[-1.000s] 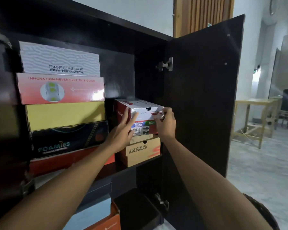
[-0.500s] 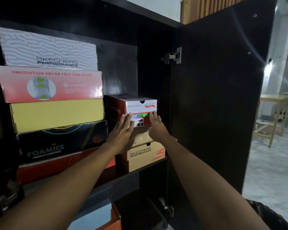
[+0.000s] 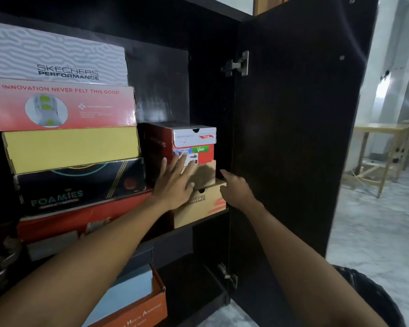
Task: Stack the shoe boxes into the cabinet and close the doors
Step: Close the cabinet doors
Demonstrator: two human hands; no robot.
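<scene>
Both hands are dropping lower: left hand (image 3: pixel 175 185) flat, fingers spread, pressing the tan box (image 3: pixel 202 173) under the red box (image 3: pixel 187 145) on the cabinet shelf (image 3: pixel 198 220); right hand (image 3: pixel 234 188) loose, empty, beside; uneven shoving risks toppling this narrow stack.

Dim inside the dark cabinet (image 3: pixel 206 95), box fronts lit only from the viewer's side; bright daylight spills from the room at right, blowing out the wall (image 3: pixel 387 90) and pale floor (image 3: pixel 376 232) with a hazy streak. Left hand (image 3: pixel 175 185) casts a soft dark shadow on the tan shoe box (image 3: pixel 204 174) behind it, and the glossy open door (image 3: pixel 293 138) shows faint sheen. Wide-angle bend curves the box stack and door edges toward the frame sides; slight motion blur on both hands, small label print and the far wooden table (image 3: pixel 383 147) soft.
</scene>
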